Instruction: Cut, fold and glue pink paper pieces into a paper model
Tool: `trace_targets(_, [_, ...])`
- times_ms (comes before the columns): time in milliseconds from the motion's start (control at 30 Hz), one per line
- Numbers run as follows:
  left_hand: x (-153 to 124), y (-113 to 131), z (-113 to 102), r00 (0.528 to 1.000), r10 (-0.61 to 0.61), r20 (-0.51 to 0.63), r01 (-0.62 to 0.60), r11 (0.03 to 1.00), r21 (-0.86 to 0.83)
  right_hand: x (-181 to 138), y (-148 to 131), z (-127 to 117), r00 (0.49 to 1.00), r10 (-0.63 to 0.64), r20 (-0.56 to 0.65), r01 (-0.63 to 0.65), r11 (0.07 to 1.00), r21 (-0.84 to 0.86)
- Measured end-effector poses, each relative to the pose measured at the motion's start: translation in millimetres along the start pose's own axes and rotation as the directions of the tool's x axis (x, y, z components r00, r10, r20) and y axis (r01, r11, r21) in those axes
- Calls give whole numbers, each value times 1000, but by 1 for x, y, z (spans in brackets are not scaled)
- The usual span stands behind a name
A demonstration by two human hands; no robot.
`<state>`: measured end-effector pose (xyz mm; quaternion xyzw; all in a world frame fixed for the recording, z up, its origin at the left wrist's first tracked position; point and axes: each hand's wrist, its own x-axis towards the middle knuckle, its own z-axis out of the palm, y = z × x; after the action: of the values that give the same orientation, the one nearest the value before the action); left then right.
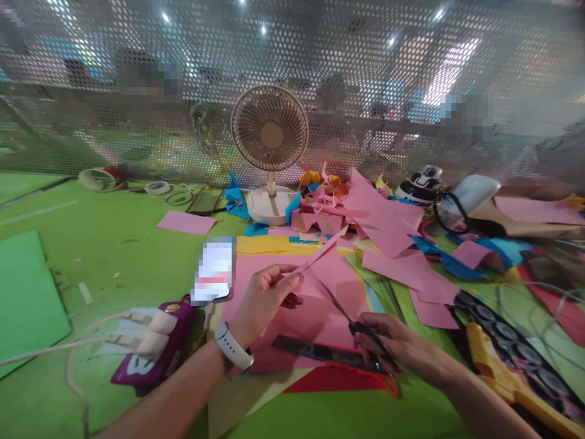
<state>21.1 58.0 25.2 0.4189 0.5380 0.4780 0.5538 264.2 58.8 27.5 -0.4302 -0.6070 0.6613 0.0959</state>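
Observation:
Pinched between the thumb and fingers of my left hand (pixel 269 296) is a narrow pink paper strip (pixel 322 251), pointing up and to the right. My right hand (pixel 388 338) grips a pair of dark scissors (pixel 338 303), their blades aimed up and left toward the strip. Whether the blades touch the strip, I cannot tell. Beneath both hands lies a stack of pink paper sheets (pixel 256 274). A dark ruler-like bar (pixel 297 346) lies across the lower part of the stack, partly under my right hand. Red paper (pixel 338 379) sticks out below it.
A small fan (pixel 270 128) stands at the back, beside a heap of pink paper scraps (pixel 379 210). Left are a phone (pixel 214 268), a purple power strip (pixel 176 326) with cables, and tape rolls (pixel 98 178). A yellow glue gun (pixel 498 372) lies right. Perforated mesh (pixel 365 73) rises behind.

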Motion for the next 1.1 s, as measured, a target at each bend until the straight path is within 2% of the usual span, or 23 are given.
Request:
trace_targets(400, [0, 0, -1, 1000, -3, -2, 3, 1000, 20, -2, 5, 2, 998, -41, -53, 41, 999, 7])
trace_targets(733, [0, -1, -1, 1000, 6, -9, -6, 1000, 17, 2, 9, 5, 993, 28, -114, -19, 997, 80])
trace_targets(1100, [0, -2, -1, 1000, -14, -5, 14, 1000, -8, 0, 6, 6, 983, 11, -182, -7, 1000, 25])
